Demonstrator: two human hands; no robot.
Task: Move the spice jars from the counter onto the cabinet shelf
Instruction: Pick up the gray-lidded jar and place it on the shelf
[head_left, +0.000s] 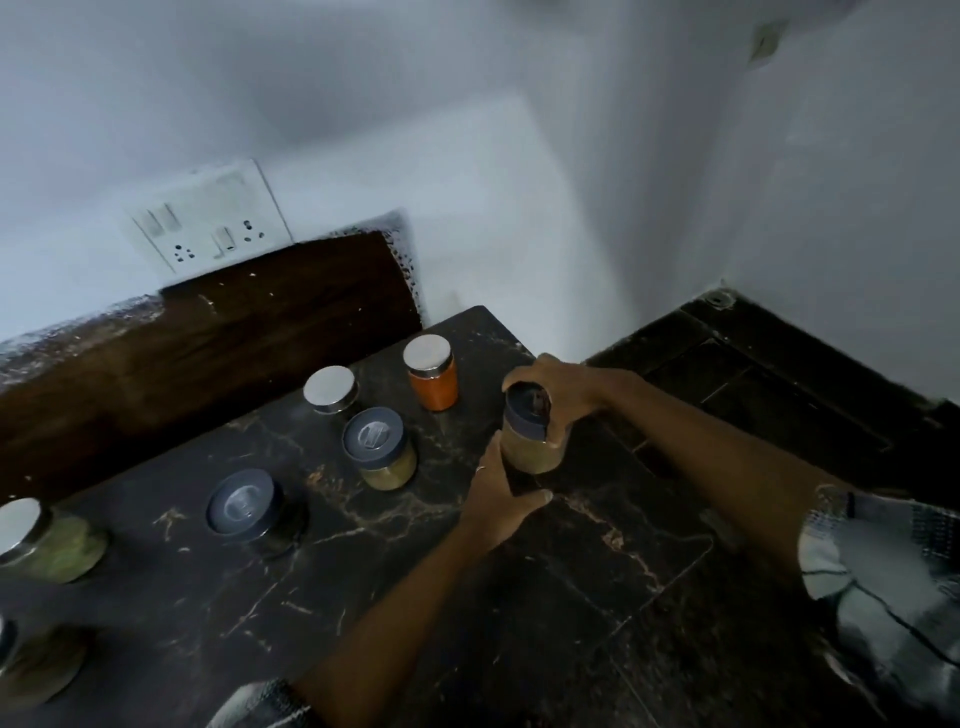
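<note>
Both hands reach forward, the right hand (558, 387) curled from above, the left hand (501, 493) cupped below.

Dim room, 2 pale walls (467, 104) meeting at a corner. Switch plate (208, 223) above a brown backsplash (234, 332). Dark marble counter (519, 597); dark tiled floor (779, 374) at right.

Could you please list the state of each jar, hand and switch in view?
Held jar: lidded, gripped by both hands.
Right hand: curled round the held jar's lid.
Left hand: holds the jar's base.
Orange jar: lidded, upright on counter.
Blue-lidded jar: closed, upright.
Steel-lidded jar: closed.
Switchboard: nothing plugged in.
</note>
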